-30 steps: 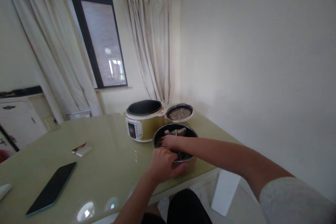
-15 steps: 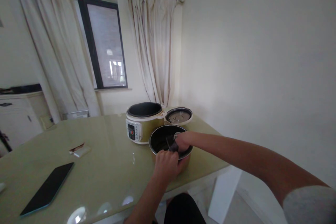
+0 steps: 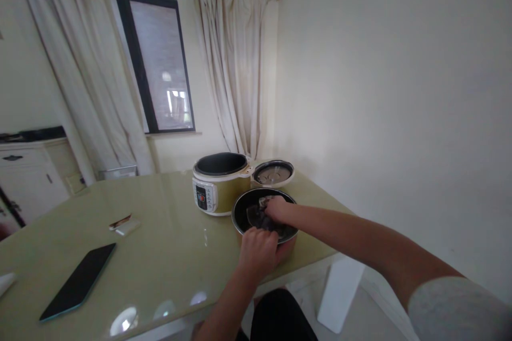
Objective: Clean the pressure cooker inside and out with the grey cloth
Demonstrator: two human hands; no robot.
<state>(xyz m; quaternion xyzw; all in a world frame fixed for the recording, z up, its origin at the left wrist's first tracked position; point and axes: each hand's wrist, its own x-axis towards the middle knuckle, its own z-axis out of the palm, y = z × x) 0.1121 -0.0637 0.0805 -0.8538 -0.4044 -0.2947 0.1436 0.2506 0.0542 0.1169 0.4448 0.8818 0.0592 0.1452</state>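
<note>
A round inner pot [image 3: 240,214] with a dark inside and a pale rim stands near the table's right edge. My left hand [image 3: 259,250] is closed over its near rim, fingers bent inward and the thumb side against the outer wall. Inside the pot, my right hand [image 3: 277,209] grips a bunched dark grey cloth [image 3: 257,217] with a lighter patterned part by the fingers. The cloth lies against the pot's inner surface, and its lower part is partly hidden behind my left hand. Directly behind the pot sits the multicooker body [image 3: 232,196], uncovered, its control panel facing left.
The cooker's lid [image 3: 274,172] lies underside up behind the pot. On the left of the glossy green table [image 3: 160,256] are a dark tablet [image 3: 80,281] and a small packet [image 3: 127,227]. A wall [image 3: 380,117] bounds the right side.
My right hand has moved toward the far left inside the pot, and the cloth appears more spread out. My left hand keeps its hold on the rim. The view has shifted slightly.
</note>
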